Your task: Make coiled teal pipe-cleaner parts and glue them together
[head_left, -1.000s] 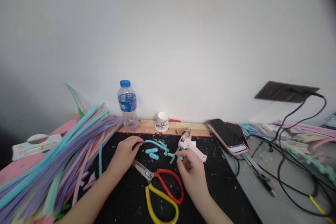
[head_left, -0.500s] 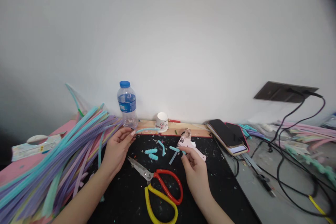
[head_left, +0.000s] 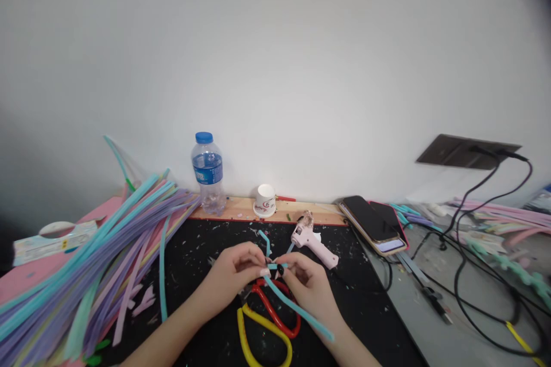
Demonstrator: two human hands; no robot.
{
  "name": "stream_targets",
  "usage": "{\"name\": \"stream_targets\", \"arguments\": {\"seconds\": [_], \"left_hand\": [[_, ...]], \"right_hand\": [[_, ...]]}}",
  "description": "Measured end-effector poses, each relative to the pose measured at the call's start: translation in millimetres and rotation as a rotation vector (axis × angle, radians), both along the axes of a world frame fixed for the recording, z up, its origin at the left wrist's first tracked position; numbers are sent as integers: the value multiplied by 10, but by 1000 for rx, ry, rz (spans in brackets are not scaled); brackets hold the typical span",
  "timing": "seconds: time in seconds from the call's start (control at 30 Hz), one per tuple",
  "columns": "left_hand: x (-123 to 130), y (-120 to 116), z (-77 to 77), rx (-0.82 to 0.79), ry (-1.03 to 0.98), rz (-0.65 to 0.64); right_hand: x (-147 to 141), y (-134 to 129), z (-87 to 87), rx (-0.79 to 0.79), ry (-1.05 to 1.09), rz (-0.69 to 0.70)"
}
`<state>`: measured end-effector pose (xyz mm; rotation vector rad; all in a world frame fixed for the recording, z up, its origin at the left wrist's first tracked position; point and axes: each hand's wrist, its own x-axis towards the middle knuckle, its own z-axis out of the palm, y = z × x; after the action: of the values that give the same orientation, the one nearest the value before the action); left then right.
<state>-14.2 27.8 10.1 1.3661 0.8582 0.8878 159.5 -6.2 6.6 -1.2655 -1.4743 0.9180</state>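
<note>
My left hand (head_left: 236, 272) pinches a long light-blue pipe cleaner (head_left: 299, 311), which trails down to the right across my right wrist. Fingertips of my right hand (head_left: 312, 284) are closed on a short light-blue pipe cleaner piece (head_left: 272, 266). Both hands meet over the black mat (head_left: 202, 332), the pieces close together; whether they touch is unclear. Beneath lie scissors with red and yellow handles (head_left: 244, 335), their blades mostly hidden by my left hand. A bent blue piece (head_left: 265, 239) lies just behind my fingers, and a pink glue gun (head_left: 316, 245) rests beyond my right hand.
Colourful pipe cleaners (head_left: 124, 246) are heaped at left. A water bottle (head_left: 209, 175) and a paper cup (head_left: 264, 200) stand by the wall. Phones (head_left: 372, 221) lie at right, near black cables (head_left: 462, 275) running from a wall socket (head_left: 465, 152).
Both hands have come together over the scissors, the left moving right and down. The long pipe cleaner now points toward the lower right. The small curled blue pieces are hidden from view.
</note>
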Motion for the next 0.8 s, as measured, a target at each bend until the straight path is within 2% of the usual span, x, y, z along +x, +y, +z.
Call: {"name": "stream_targets", "arguments": {"seconds": [0.13,0.3,0.47,0.67,0.8], "left_hand": [[75,-60,11,29,68,-40],[75,-60,17,90,134,25],[70,-50,2,136,178,99],[65,-49,-23,152,180,122],[28,1,-53,114,96,251]], "right_hand": [[-1,-11,51,-132,131,67],[7,12,8,-175,278,71],[-29,0,-43,-220,210,103],[-40,-6,-48,-260,124,163],[-16,8,-6,-247,130,185]]}}
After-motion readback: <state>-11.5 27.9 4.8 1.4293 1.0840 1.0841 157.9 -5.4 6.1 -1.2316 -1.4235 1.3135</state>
